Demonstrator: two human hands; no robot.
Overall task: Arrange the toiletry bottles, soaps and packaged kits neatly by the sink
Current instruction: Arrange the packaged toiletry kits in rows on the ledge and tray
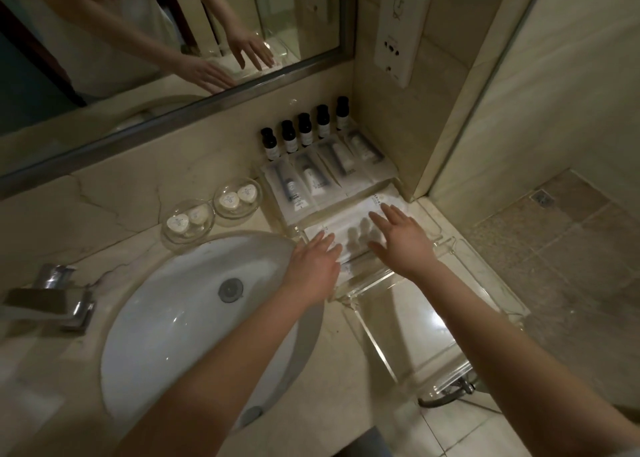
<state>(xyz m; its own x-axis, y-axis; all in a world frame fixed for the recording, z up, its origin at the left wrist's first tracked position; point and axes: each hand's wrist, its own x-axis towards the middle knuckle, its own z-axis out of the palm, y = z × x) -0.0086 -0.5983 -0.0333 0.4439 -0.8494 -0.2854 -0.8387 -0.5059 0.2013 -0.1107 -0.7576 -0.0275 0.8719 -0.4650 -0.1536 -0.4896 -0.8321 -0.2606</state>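
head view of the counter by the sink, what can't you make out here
- Bottles: the label print is too small and dim to read in the head view.
- White packets: partly covered by the left hand and right hand.
- Faucet: cut off by the left edge.
- Soaps: the markings are too small to read.

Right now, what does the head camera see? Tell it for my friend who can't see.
A person's left hand and right hand spread open over flat white packets in a clear tray beside the sink. Behind them are five dark-capped bottles, a row of packaged kits and two glass dishes holding soaps.
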